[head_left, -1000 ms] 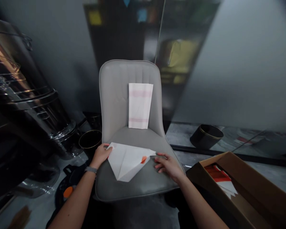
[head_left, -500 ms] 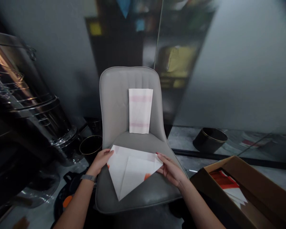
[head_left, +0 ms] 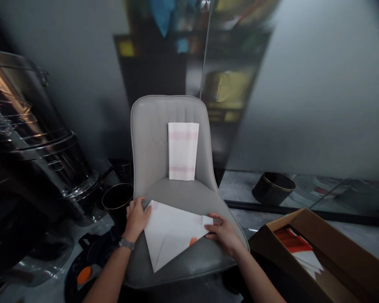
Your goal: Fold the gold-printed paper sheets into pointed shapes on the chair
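Our left hand [head_left: 136, 219] is resting on the upper left corner of a folded white paper sheet [head_left: 172, 235], its fingers spread and lying flat. Our right hand [head_left: 224, 235] is lying at the sheet's right corner, its fingers [head_left: 211, 227] extended and together, with their tips at the paper. We cannot tell whether either hand is pinching. The sheet is lying between both hands on the seat of a grey upholstered chair [head_left: 183, 189]. Its long top edge is running across the seat and sloping slightly down to our right, while its pointed tip is aiming toward us, on the left hand's side. An orange-red patch [head_left: 193, 241] is showing near the right hand. A grey wristband [head_left: 126, 243] is circling the left wrist.

Farther out, we are listing a folded white cloth with pink stripes [head_left: 183, 151] propped against the chair backrest [head_left: 151, 147], a cardboard box [head_left: 344, 256] holding red-and-white papers [head_left: 292, 240] at right, a black gold-rimmed pot [head_left: 273, 188], and stacked stainless steel pots [head_left: 34, 126] at left.
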{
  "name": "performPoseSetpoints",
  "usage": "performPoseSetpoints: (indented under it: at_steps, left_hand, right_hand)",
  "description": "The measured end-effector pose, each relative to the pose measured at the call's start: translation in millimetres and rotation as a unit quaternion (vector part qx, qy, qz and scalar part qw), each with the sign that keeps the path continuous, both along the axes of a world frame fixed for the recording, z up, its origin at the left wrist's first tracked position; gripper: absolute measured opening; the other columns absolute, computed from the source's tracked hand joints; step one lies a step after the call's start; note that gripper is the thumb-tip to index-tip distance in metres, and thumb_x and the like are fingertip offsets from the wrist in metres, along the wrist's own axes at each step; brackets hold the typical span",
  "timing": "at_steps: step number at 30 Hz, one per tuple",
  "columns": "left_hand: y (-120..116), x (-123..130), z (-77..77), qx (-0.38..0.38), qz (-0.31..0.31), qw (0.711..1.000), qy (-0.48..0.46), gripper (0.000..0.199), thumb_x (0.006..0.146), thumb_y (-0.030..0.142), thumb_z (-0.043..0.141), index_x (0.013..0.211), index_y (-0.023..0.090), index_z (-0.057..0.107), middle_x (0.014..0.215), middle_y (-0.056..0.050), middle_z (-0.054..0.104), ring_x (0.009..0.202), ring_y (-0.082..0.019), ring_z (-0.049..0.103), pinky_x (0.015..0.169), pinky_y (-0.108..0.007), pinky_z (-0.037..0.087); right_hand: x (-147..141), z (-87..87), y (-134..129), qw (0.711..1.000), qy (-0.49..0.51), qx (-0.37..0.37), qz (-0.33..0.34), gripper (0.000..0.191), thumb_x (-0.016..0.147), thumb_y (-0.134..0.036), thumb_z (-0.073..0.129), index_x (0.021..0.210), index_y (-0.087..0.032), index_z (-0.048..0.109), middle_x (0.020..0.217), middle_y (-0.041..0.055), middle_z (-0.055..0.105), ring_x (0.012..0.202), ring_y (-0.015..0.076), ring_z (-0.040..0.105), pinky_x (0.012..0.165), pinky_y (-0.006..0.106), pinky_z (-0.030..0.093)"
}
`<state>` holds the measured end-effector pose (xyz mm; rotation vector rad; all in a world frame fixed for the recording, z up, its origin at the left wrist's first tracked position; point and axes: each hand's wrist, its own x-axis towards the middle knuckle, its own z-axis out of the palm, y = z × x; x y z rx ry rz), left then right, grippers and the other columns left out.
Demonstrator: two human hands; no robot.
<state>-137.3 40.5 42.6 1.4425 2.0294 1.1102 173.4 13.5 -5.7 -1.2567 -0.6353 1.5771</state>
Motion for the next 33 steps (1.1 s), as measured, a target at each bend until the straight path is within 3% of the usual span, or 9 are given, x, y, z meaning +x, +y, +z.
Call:
performPoseSetpoints:
  at_steps: [3, 6, 12, 16, 19, 24, 27, 30, 33]
  left_hand:
    - [-37, 41, -5.2, 0.113, -0.119, 0.969, 0.187, 0.046, 0.089, 0.035, 0.063, 0.133, 0.021, 0.060, 0.140, -0.015, 0.056, 0.135, -0.034, 0.049, 0.113, -0.054, 0.038]
    - [-78, 79, -21.2, 0.073, -0.243, 0.926, 0.280, 0.073, 0.080, 0.044, 0.077, 0.146, 0.028, 0.050, 0.160, -0.013, 0.040, 0.144, -0.039, 0.041, 0.114, -0.060, 0.037]
    - [-91, 78, -32.2, 0.039, -0.275, 0.903, 0.326, 0.061, 0.085, 0.005, 0.056, 0.142, 0.024, 0.056, 0.145, -0.009, 0.060, 0.133, -0.029, 0.057, 0.111, -0.050, 0.048]
    - [-80, 64, -3.1, 0.088, -0.284, 0.912, 0.283, 0.051, 0.090, 0.002, 0.042, 0.129, 0.023, 0.067, 0.123, -0.005, 0.075, 0.113, -0.023, 0.071, 0.101, -0.042, 0.057]
    - [-81, 65, 42.4, 0.097, -0.309, 0.921, 0.217, 0.043, 0.097, 0.014, 0.044, 0.129, 0.027, 0.069, 0.123, -0.002, 0.075, 0.110, -0.021, 0.073, 0.099, -0.037, 0.058]
    - [-86, 66, 142.9, 0.004, -0.323, 0.946, 0.028, 0.036, 0.100, 0.044, 0.052, 0.115, 0.024, 0.078, 0.103, -0.003, 0.080, 0.092, -0.022, 0.073, 0.085, -0.030, 0.058]
    - [-76, 55, 179.9, -0.055, -0.355, 0.924, -0.129, 0.050, 0.087, 0.058, 0.067, 0.118, 0.020, 0.076, 0.102, -0.007, 0.079, 0.091, -0.028, 0.072, 0.076, -0.033, 0.058]
    - [-49, 40, 176.8, -0.109, -0.362, 0.898, -0.225, 0.066, 0.073, 0.060, 0.080, 0.123, 0.018, 0.072, 0.104, -0.010, 0.078, 0.095, -0.032, 0.072, 0.077, -0.037, 0.058]
    - [-14, 32, 132.6, -0.130, -0.325, 0.908, -0.229, 0.071, 0.069, 0.056, 0.084, 0.126, 0.017, 0.068, 0.103, -0.011, 0.077, 0.088, -0.029, 0.073, 0.075, -0.036, 0.057]
  right_hand:
    - [-2, -1.0, -1, 0.999, 0.034, 0.008, -0.004, 0.052, 0.056, -0.007, 0.089, 0.100, -0.022, 0.065, 0.071, -0.0019, 0.070, 0.066, 0.0188, 0.071, 0.056, 0.028, 0.064]
    - [-4, 2.7, -4, 0.996, 0.093, 0.010, 0.003, 0.055, 0.057, -0.008, 0.089, 0.104, -0.019, 0.065, 0.075, -0.0008, 0.071, 0.063, 0.0152, 0.070, 0.057, 0.024, 0.063]
    - [-4, 16.1, -8, 0.982, 0.187, 0.004, 0.024, 0.057, 0.056, -0.012, 0.092, 0.106, -0.018, 0.064, 0.091, 0.0029, 0.075, 0.073, 0.0141, 0.072, 0.068, 0.023, 0.062]
    - [-2, 32.9, -8, 0.993, 0.083, 0.080, 0.014, 0.063, 0.057, -0.026, 0.095, 0.113, -0.020, 0.067, 0.082, -0.0013, 0.069, 0.067, 0.0148, 0.065, 0.053, 0.023, 0.054]
    - [3, 62.1, -8, 0.979, -0.046, 0.199, -0.006, 0.055, 0.062, -0.041, 0.092, 0.109, -0.021, 0.071, 0.089, 0.0016, 0.068, 0.069, 0.0157, 0.062, 0.052, 0.025, 0.048]
    - [17, 149.0, -14, 0.872, -0.261, 0.414, -0.024, 0.037, 0.080, -0.045, 0.080, 0.112, -0.028, 0.075, 0.125, 0.0082, 0.064, 0.117, 0.0276, 0.060, 0.099, 0.042, 0.049]
    - [16, 197.8, -12, 0.858, -0.228, 0.461, -0.002, 0.033, 0.080, -0.045, 0.081, 0.108, -0.030, 0.075, 0.127, 0.0082, 0.067, 0.121, 0.0287, 0.059, 0.105, 0.045, 0.047]
    - [6, 214.7, 5, 0.896, -0.159, 0.414, 0.032, 0.037, 0.074, -0.046, 0.084, 0.103, -0.026, 0.073, 0.099, 0.0060, 0.073, 0.092, 0.0236, 0.067, 0.083, 0.038, 0.056]
    - [-7, 185.6, 30, 0.941, -0.098, 0.310, 0.093, 0.050, 0.066, -0.040, 0.088, 0.109, -0.023, 0.067, 0.084, 0.0000, 0.070, 0.074, 0.0175, 0.065, 0.065, 0.029, 0.053]
